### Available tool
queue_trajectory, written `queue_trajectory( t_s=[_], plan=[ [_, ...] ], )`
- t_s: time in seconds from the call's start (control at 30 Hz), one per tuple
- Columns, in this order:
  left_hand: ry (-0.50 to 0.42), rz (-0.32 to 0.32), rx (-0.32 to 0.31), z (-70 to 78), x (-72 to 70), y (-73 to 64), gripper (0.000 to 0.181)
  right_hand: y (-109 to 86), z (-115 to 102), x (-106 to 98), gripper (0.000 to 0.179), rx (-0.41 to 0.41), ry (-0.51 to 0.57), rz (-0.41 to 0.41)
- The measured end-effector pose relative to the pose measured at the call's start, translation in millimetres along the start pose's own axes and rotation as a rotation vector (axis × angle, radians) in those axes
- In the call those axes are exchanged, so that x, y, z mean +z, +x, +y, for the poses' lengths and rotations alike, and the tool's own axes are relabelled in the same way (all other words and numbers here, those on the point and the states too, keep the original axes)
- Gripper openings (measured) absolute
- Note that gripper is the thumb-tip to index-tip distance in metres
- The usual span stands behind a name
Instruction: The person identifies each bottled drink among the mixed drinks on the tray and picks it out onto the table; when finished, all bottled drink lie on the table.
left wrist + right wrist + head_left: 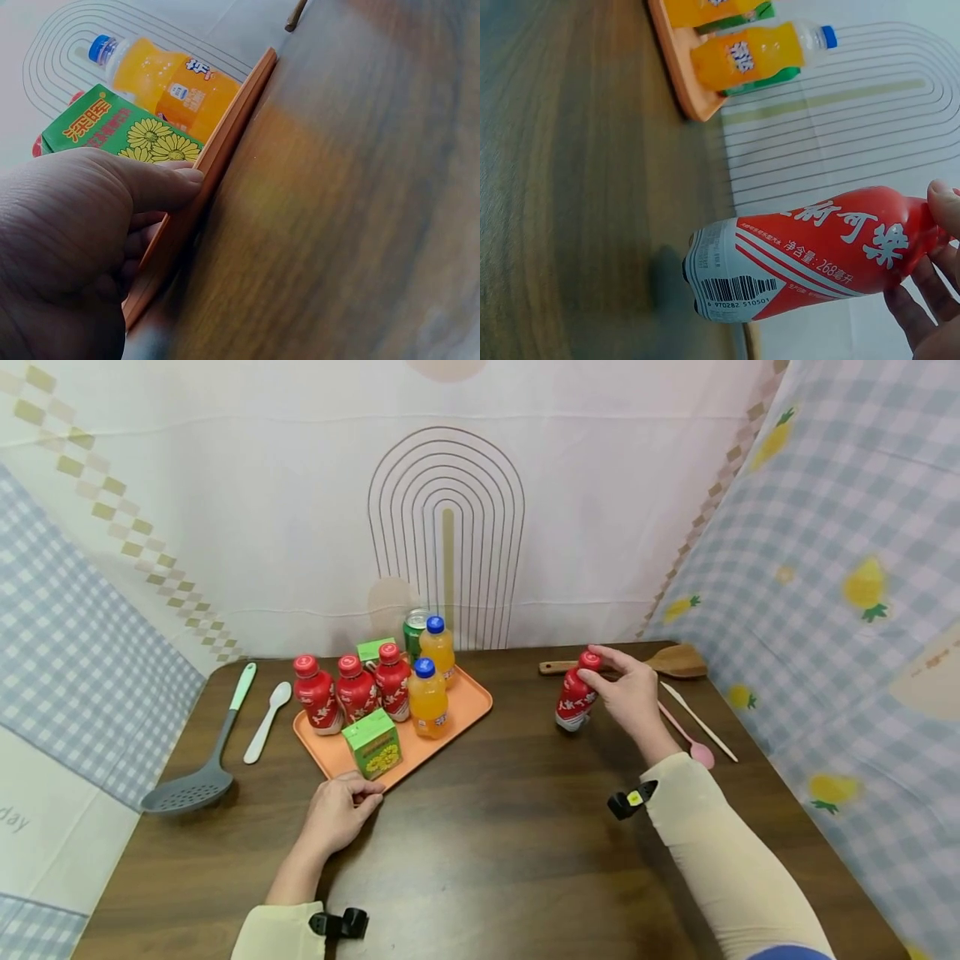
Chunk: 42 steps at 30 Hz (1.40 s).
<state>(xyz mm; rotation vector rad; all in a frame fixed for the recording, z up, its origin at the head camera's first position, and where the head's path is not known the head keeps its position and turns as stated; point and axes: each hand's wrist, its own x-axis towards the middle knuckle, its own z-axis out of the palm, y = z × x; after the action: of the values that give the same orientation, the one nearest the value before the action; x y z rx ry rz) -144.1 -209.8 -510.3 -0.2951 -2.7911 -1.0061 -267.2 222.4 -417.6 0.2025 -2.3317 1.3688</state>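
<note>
My right hand [632,693] grips a red drink bottle [817,259] by its neck and cap. The bottle leans a little, its base close over the table at the right. On the left, my left hand [341,810] pinches the near edge of an orange tray [420,762], thumb on top of the rim. Standing on the tray are more red bottles [317,700], two orange soda bottles [428,702] with blue caps, a green drink carton [375,746] with yellow flowers, and a green can [413,631]. A second green carton [375,649] is partly hidden behind the red bottles.
Left of the tray lie a white spoon [267,722] and a grey slotted skimmer [197,783]. Behind my right hand is a wooden spatula [678,662]; a pink spoon [701,753] and a pale thin knife [701,722] lie to its right. Patterned cloths surround the table [480,852].
</note>
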Motion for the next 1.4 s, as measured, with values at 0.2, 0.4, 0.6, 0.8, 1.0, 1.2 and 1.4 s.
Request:
queue_trajectory(
  t_s=[0.2,0.4,0.6,0.8,1.0,1.2,1.4],
  plan=[
    [0.005,-0.005,-0.008,1.3,0.7,-1.1,0.007,-4.1,12,1,0.043,0.031,-0.056,0.037],
    [0.003,-0.001,-0.013,2.9,1.2,-2.5,0.006,-5.4,17,2,0.041,0.034,-0.064,0.102],
    [0.001,0.01,-0.007,1.9,0.3,-2.4,0.007,-3.6,22,2,0.041,0.013,-0.074,0.134],
    [0.008,0.009,-0.003,1.0,-0.7,-1.1,0.006,-3.4,26,3,0.04,-0.005,-0.053,0.124],
    [0.009,-0.003,-0.008,0.8,-0.3,-0.9,0.006,-5.4,28,5,0.04,-0.012,-0.046,0.132],
    [0.007,-0.011,-0.017,1.3,-0.9,-0.9,0.006,-4.9,29,6,0.039,-0.014,-0.041,0.136],
    [0.006,-0.016,-0.026,2.0,-1.4,0.0,0.006,-4.6,31,7,0.04,-0.022,-0.037,0.143]
  ],
)
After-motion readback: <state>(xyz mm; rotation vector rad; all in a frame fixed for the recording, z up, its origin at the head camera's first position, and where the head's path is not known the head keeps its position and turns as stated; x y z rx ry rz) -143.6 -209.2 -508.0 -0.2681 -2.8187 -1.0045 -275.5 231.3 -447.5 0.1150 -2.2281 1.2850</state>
